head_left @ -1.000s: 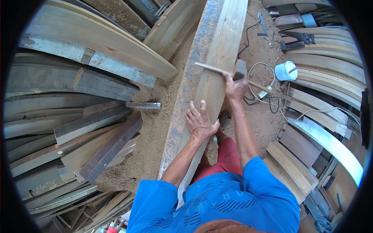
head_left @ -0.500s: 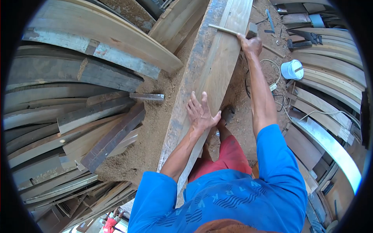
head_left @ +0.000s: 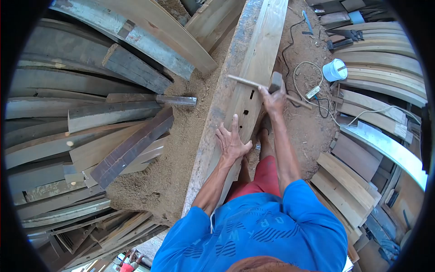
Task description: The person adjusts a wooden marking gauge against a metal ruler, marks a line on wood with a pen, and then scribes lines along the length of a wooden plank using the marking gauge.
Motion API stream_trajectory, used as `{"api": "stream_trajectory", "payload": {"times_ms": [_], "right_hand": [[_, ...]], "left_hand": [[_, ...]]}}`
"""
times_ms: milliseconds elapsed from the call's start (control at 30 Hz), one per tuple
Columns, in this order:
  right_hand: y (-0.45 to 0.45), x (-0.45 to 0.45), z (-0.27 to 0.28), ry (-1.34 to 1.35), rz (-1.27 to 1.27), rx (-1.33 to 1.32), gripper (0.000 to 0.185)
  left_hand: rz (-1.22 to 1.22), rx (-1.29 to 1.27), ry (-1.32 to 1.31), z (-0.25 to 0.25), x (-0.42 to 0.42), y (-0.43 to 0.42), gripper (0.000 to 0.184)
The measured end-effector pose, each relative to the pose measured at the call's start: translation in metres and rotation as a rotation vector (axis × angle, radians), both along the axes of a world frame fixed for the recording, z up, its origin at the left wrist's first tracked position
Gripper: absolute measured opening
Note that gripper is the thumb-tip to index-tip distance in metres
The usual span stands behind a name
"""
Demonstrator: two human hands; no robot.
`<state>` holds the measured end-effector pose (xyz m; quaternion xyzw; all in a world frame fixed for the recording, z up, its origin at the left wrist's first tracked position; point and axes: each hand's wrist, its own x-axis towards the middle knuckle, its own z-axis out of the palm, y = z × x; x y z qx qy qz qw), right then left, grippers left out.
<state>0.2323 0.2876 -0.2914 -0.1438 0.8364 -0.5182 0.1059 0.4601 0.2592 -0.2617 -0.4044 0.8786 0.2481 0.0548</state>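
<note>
Wrapping your right hand point(head_left: 273, 100) round a stick point(head_left: 244, 81), you've got your left hand point(head_left: 232, 143) splayed on the plank point(head_left: 265, 54).

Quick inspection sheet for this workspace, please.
Surface: worn bench, plank lying along it.
Job's things: plank has dark holes; probable hammer above it.
Clutter: sawdust on floor; bucket at right.
Hands: left hand spread on plank; right hand gripping the hammer.
Cables: pale cable looped near power strip; dark cable on floor.
Surroundings: boards stacked both sides; another person partly visible, lower left.
</note>
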Motion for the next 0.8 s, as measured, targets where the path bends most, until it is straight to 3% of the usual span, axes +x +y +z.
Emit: {"api": "stream_trajectory", "payload": {"times_ms": [167, 300, 367, 467, 600, 733, 800], "right_hand": [[0.029, 0.068, -0.019, 0.075, -0.07, -0.055, 0.08], [0.004, 0.037, -0.027, 0.184, -0.111, -0.213, 0.068], [-0.011, -0.004, -0.03, 0.201, -0.117, -0.044, 0.062], [-0.019, -0.028, -0.047, 0.21, -0.147, -0.092, 0.06], [-0.012, -0.022, -0.024, 0.145, -0.113, -0.036, 0.063], [-0.003, 0.015, -0.033, 0.198, -0.108, -0.249, 0.061], [-0.009, 0.001, -0.031, 0.248, -0.143, -0.06, 0.057]], "left_hand": [[-0.045, -0.02, 0.056, -0.008, 0.008, 0.003, 0.126], [-0.046, -0.071, 0.077, -0.011, 0.006, 0.002, 0.126], [-0.047, -0.044, 0.048, -0.011, 0.007, 0.003, 0.126], [-0.067, -0.107, 0.09, -0.01, 0.008, 0.003, 0.127], [-0.066, -0.111, 0.085, -0.01, 0.007, 0.003, 0.127], [-0.058, -0.105, 0.077, -0.011, 0.005, 0.005, 0.127], [-0.058, -0.095, 0.08, -0.012, 0.006, 0.005, 0.128]]}}
